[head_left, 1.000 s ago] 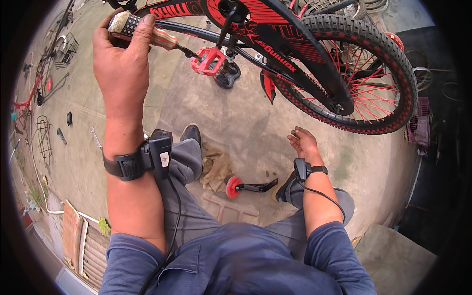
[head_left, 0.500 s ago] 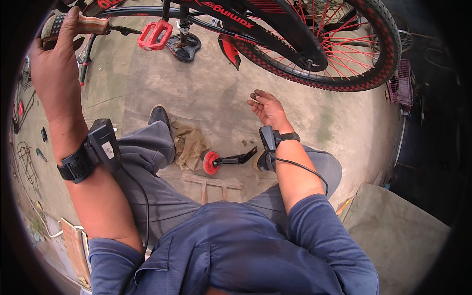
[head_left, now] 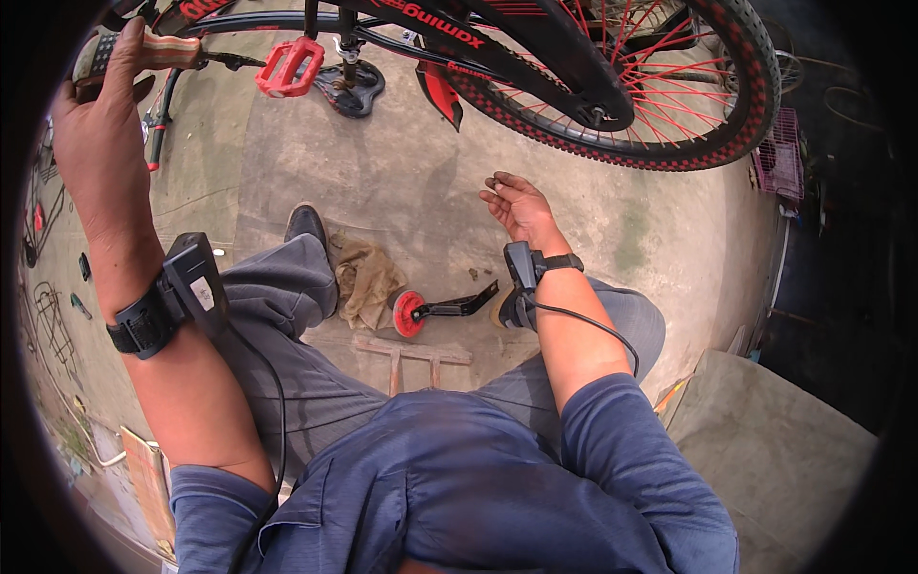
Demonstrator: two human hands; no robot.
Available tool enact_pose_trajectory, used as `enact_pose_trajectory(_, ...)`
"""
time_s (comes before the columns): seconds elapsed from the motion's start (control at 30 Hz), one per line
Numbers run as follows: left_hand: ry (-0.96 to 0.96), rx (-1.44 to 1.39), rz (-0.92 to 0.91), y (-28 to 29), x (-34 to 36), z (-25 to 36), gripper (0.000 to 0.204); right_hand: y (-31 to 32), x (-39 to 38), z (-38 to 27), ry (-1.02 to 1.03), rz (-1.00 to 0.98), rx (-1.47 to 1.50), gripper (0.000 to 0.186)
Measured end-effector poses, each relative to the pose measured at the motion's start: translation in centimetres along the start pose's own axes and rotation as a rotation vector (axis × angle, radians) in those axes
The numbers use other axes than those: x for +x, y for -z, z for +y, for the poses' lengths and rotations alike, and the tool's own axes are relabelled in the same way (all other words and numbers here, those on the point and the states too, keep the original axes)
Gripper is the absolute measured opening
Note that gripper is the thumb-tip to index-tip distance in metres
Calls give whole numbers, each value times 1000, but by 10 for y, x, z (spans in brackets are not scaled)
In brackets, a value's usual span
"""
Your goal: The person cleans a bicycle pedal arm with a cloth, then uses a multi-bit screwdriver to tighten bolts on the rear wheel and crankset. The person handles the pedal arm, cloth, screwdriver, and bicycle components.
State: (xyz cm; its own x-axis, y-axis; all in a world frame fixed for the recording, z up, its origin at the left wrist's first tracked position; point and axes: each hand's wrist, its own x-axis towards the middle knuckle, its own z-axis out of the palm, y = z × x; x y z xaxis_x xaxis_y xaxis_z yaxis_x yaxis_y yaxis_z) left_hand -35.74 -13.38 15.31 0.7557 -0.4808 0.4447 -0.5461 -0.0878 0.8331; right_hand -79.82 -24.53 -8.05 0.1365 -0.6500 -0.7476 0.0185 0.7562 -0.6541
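My left hand (head_left: pixel 105 143) is wrapped round the star-and-stripe patterned handle of a screwdriver (head_left: pixel 163 53). Its dark shaft points right, toward a red pedal (head_left: pixel 289 69) on a black and red bicycle (head_left: pixel 535 57); I cannot tell whether the tip touches it. Over the floor, below the bicycle's wheel (head_left: pixel 708 158), my right hand (head_left: pixel 521 206) is held palm up. Its fingers are curled and the fingertips pressed together; whatever may be between them is too small to make out. Both wrists wear straps with black devices and cables.
Between my feet lie a brown cloth (head_left: pixel 368 277) and a small red wheel (head_left: pixel 408 314) on a black bracket. A wooden frame (head_left: pixel 411 352) is nearer me. The saddle (head_left: pixel 349 91) is beyond the pedal. A pink wire basket (head_left: pixel 782 153) stands far right.
Very little differs. The whole view has shifted slightly, and my left hand with the screwdriver appears a little farther left. My right hand keeps its pose.
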Motion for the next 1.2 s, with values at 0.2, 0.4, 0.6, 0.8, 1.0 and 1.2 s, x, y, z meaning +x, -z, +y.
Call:
enact_pose_trajectory(0.2, 4, 26, 8, 0, 0, -1, 49, 1, 0, 1, -18, 19, 0, 23)
enact_pose_trajectory(0.4, -6, 13, -4, -1, 0, 0, 48, 2, 2, 6, -34, 33, -8, 22)
enact_pose_trajectory(0.6, -3, 16, -9, -1, -1, -3, 47, -13, 3, 11, -39, 23, -70, 31)
enact_pose_trajectory(0.8, -75, 40, -3, -1, 3, -9, 46, -45, 6, -10, 37, -103, -29, 38)
enact_pose_trajectory(1.0, -27, -42, 17, -3, 1, -7, 45, -55, 1, -36, 89, -72, -159, 40)
enact_pose_trajectory(1.2, 12, -109, 57, -5, 0, 2, 52, -48, -24, -71, 245, -88, -373, 39)
